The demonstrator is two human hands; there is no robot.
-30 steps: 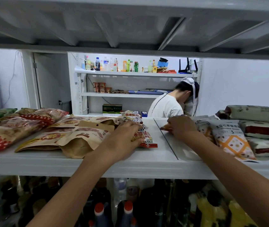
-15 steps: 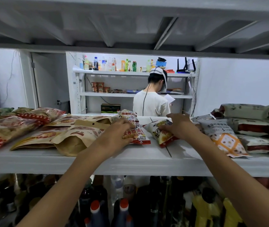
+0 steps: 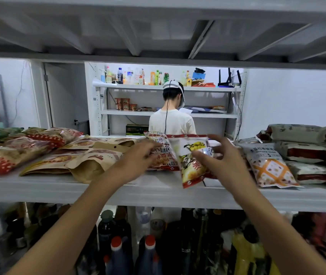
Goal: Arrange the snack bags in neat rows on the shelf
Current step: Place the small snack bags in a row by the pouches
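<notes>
Centre frame: right hand [image 3: 226, 162] pinched yellow snack bag [image 3: 192, 169] by its right edge, thumb in front, other fingers spread. Bag stood tilted, lower corner at shelf [image 3: 154, 195] front edge. Left hand [image 3: 138, 158] fingers lay nearly straight on red-white snack bag [image 3: 165, 157], just left.

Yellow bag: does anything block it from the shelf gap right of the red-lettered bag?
Nothing visible does. The right hand holds the yellow bag upright over bare shelf, between the red-lettered bag under the left hand and the orange-patterned bag.
</notes>
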